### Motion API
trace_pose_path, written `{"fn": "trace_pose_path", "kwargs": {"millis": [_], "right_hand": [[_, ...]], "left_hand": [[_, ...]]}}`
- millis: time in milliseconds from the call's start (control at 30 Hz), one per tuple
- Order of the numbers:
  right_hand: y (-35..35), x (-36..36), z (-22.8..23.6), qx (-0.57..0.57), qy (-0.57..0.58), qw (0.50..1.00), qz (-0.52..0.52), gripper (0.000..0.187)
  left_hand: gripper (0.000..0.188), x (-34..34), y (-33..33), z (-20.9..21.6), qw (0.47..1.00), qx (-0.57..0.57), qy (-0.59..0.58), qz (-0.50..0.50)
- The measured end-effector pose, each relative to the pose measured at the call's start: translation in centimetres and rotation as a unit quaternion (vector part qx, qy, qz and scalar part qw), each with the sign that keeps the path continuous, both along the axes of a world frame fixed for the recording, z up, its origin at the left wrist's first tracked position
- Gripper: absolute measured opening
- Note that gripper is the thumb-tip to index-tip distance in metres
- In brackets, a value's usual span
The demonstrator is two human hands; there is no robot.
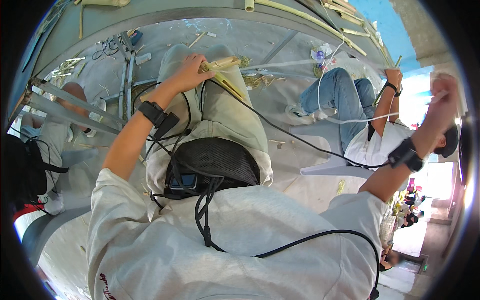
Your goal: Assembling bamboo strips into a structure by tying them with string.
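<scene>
Straight beyond the black mesh pouch at the person's waist, a few split bamboo pieces lie above the knees, their left ends in the fingers of the left hand and their other ends poking out to the right. Farther beyond the pouch runs the curved edge of a grey table, with floor showing between it and the knees. To the left of the pouch, metal legs stand near the left forearm; to its right is some floor, then a grey stool and a co-worker in blue jeans, which narrow the room on that side. A black cable slants across from near the left hand toward the right wrist. The left thumb and fingers are closed on the bamboo. The right hand is raised far to the right of the pouch, well apart from the bamboo, with white string leading toward it; it is blurred, so I cannot tell how tightly its fingers are closed.
</scene>
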State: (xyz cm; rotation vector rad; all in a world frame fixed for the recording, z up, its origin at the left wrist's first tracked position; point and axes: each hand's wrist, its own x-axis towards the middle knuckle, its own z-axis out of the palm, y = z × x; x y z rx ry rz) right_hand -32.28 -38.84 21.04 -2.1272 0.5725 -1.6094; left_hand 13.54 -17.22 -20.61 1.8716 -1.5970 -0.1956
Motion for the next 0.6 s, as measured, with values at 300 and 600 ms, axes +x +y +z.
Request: {"fn": "trace_pose_path", "kwargs": {"millis": [300,600], "right_hand": [[-3.1,-1.6,-35.8,0.49,0.505,0.696,0.141,0.028],[7.4,17.1,-36.8,0.182,0.24,0.923,0.239,0.034]], "left_hand": [[0.068,0.2,0.4,1.8,0.966,0.156,0.205,0.014],[0.053,0.0,-1.2,1.9,0.929,0.152,0.338,-0.019]]}}
